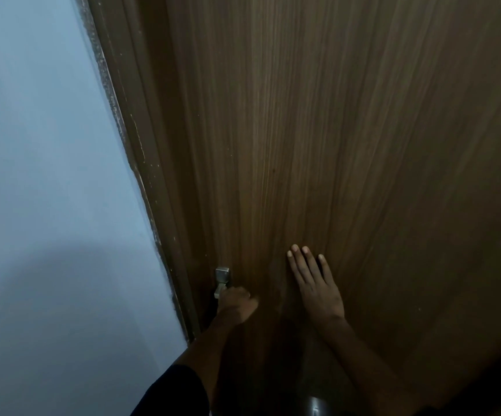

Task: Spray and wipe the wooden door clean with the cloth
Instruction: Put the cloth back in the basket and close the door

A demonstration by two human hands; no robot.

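A dark brown wooden door [318, 121] with vertical grain fills most of the view. Its metal handle [222, 280] sits low on the door's left side. My left hand [235, 304] grips the handle, fingers curled round the lever. My right hand [315, 283] lies flat on the door panel to the right of the handle, fingers straight and together. No cloth or spray bottle is in view.
The brown door frame [141, 163], with chipped paint along its edge, runs diagonally at the left. A pale blue-white wall [42, 175] lies left of it. A dark rounded shiny object [318, 405] shows at the bottom edge.
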